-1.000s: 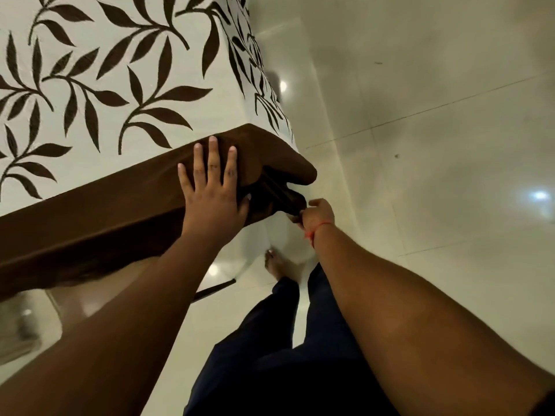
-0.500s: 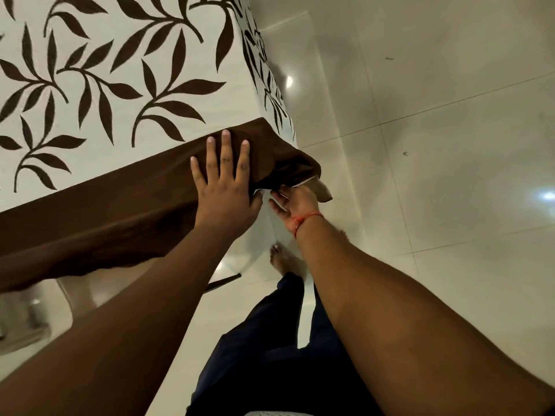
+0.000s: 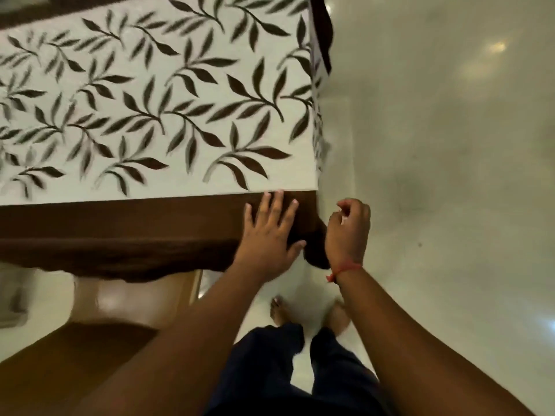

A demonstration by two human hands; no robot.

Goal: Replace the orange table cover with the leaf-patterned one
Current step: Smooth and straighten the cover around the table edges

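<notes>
The leaf-patterned cover (image 3: 156, 109) lies spread over the worktop, its brown border band (image 3: 120, 223) running left to right along the near edge and hanging over it. The band ends at the near right corner, where a dark fold of cloth (image 3: 315, 247) droops below the edge. That corner is what the coming move seems to turn on: it lies just right of the left hand (image 3: 268, 232) and just left of the right hand (image 3: 348, 232), between the two. The left hand rests flat on the band, fingers (image 3: 277, 205) straight and slightly spread, tips reaching the seam where the leaf print starts. The right hand hovers off the corner over the floor (image 3: 450, 175), fingers loosely curled, holding nothing I can see. It is the freer hand for tucking the fold. No orange cover is in view.
</notes>
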